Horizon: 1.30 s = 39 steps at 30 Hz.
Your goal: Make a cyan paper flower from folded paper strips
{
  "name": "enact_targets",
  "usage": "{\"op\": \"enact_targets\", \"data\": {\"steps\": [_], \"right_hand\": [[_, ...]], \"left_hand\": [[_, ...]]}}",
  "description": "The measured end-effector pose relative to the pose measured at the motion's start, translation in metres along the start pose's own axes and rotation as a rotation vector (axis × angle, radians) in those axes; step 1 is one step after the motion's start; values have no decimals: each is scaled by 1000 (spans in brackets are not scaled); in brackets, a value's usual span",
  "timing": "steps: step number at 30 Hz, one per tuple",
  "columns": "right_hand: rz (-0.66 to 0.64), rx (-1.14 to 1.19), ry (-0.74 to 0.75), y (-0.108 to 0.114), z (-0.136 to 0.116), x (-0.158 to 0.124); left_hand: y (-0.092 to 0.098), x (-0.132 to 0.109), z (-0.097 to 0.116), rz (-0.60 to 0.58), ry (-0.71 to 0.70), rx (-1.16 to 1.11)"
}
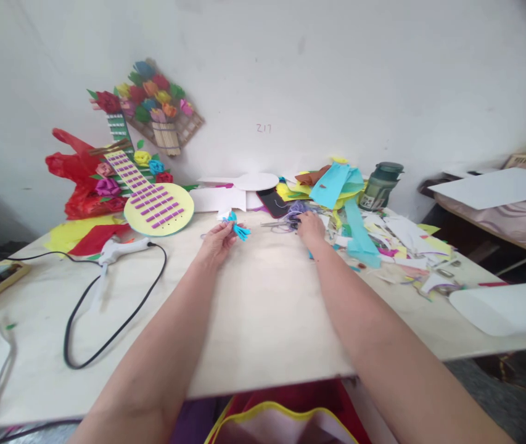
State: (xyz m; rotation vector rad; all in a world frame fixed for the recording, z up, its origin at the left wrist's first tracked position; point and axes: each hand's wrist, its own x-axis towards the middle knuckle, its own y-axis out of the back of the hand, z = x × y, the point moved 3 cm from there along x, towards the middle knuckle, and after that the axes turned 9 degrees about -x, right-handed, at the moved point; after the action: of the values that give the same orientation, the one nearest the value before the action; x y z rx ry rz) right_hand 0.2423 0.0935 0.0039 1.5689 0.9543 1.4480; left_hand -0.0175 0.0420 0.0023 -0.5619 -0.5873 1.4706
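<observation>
My left hand [216,239] pinches a small blue paper piece with a fringed end [238,228], held just above the pale table [263,320]. My right hand [309,226] reaches further back, fingers curled down onto a tangle of purple thread [296,213] and a pair of scissors [275,224] lying at the edge of the paper scraps. Whether the fingers grip anything is hidden.
A white glue gun [121,249] with a black cord [105,320] lies at left, beside a yellow paper guitar [156,206] and a red plastic bag [78,179]. Coloured paper scraps [383,240] and a dark green jar [380,185] crowd the right. A white plate [503,308] sits at right.
</observation>
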Motion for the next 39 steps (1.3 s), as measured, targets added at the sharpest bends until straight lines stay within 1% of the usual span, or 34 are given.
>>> {"op": "enact_targets", "data": {"steps": [4, 8, 11, 14, 20, 22, 24, 26, 28, 30, 32, 33, 36, 37, 39], "right_hand": [[34, -5, 9, 1, 1, -1], [80, -35, 32, 5, -4, 0], [59, -62, 76, 6, -11, 1], [31, -80, 99, 4, -15, 2], [22, -34, 34, -1, -14, 5], [54, 15, -21, 3, -9, 6], [134, 75, -127, 10, 1, 7], [234, 122, -289, 16, 15, 5], [307, 157, -472, 20, 31, 1], [417, 175, -607, 23, 43, -4], [461, 187, -677, 24, 50, -8], [446, 191, -691, 23, 52, -8], [365, 178, -645, 21, 51, -7], [367, 165, -599, 21, 48, -7], [394, 138, -458, 23, 40, -5]], "left_hand": [[1, 0, -6, -31, 9, 46], [-1, -1, -10, -85, 30, 92], [-4, -3, -11, -109, 47, 126], [-5, -5, -11, -102, 52, 134], [-5, -3, -11, -101, 49, 124], [-4, -2, -11, -101, 42, 120], [-3, -1, -11, -100, 34, 115], [-3, -1, -12, -109, 30, 110], [-3, 0, -12, -117, 29, 110], [-3, 0, -12, -107, 28, 117], [-4, -1, -12, -94, 29, 128], [-5, -1, -12, -89, 29, 134], [-6, -1, -12, -97, 25, 145], [-7, -1, -12, -102, 23, 147], [-7, -1, -12, -110, 18, 145]]}}
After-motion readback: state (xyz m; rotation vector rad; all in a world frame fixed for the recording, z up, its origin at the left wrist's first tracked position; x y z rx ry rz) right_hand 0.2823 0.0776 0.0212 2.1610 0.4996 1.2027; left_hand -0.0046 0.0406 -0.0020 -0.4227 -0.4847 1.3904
